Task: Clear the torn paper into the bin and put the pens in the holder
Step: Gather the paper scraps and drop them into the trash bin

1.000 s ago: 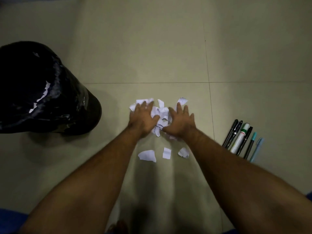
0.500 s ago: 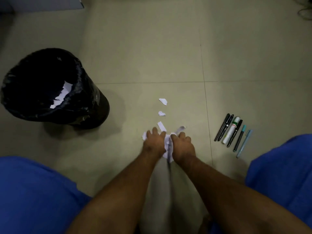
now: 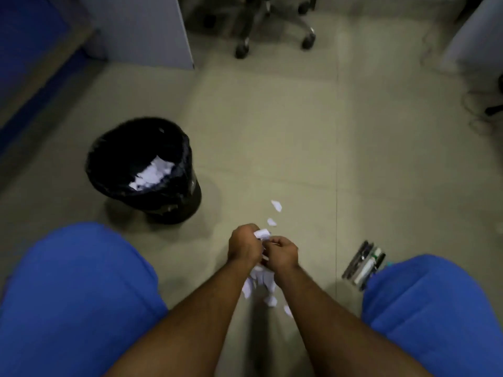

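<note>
My left hand (image 3: pixel 243 246) and my right hand (image 3: pixel 283 253) are pressed together above the floor, both closed on a bunch of white torn paper (image 3: pixel 261 234). More scraps (image 3: pixel 258 281) hang or drop below my wrists. Two small scraps (image 3: pixel 276 205) lie on the tiles beyond my hands. The black bin (image 3: pixel 141 170) with a black liner stands to the left, holding white paper pieces (image 3: pixel 152 172). Several pens (image 3: pixel 363 263) lie side by side on the floor at the right, partly hidden by my blue-clad right knee. No pen holder is in view.
My knees in blue trousers (image 3: pixel 76 295) fill the lower corners. A wheeled office chair base (image 3: pixel 275 31) stands at the back. A grey cabinet panel (image 3: pixel 141 28) is at the back left, and cables (image 3: pixel 479 104) lie at the far right.
My hands swept the scraps together, closed on them and lifted them off the floor. The camera rose and pulled back, so the bin and pens look farther away.
</note>
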{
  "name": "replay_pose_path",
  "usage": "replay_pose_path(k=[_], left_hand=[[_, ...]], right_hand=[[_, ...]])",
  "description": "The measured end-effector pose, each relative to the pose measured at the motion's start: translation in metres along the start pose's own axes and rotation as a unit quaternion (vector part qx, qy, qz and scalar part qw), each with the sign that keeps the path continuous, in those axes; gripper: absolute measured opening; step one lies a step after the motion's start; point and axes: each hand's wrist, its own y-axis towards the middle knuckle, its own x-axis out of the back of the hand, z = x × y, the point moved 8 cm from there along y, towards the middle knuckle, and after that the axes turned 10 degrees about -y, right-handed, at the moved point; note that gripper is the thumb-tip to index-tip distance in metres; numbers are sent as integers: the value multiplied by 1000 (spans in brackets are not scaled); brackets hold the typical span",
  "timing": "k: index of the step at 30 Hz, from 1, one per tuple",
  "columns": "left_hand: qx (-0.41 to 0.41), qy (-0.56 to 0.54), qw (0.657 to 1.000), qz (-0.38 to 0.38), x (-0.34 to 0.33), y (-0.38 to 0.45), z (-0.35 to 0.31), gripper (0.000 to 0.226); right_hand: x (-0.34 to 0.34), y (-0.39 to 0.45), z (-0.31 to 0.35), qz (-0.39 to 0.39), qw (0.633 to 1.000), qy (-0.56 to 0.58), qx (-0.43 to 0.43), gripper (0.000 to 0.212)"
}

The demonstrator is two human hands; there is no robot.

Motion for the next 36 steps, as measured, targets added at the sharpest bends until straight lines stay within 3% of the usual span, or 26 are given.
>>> replay_pose_path(k=[5,12,17,23,27,30,33,36], left_hand=[[-33,-43,998,-16,54,12,-57,7],[-69,-148,985,-58,116,19,-102,9],[-110,-181,967,-142,189,22,-121,16],[-89,-163,943,-276,307,23,-106,26],[-50,-127,953,-269,344,35,-85,8],[-16,-86,966,-244,351,50,-59,21],[9,-79,964,-254,350,51,-41,26],[21,-64,960,-273,338,47,-29,31]], right_hand=[[-23,-25,85,42,990,131,11,20],[-51,-29,157,73,983,153,69,8],[-105,-44,203,121,972,179,93,26],[-207,-87,254,199,961,148,121,23],[-254,-105,264,231,960,107,113,27],[-270,-106,257,250,964,56,72,16],[-271,-94,252,225,971,47,58,16],[-260,-83,251,163,977,26,137,29]])
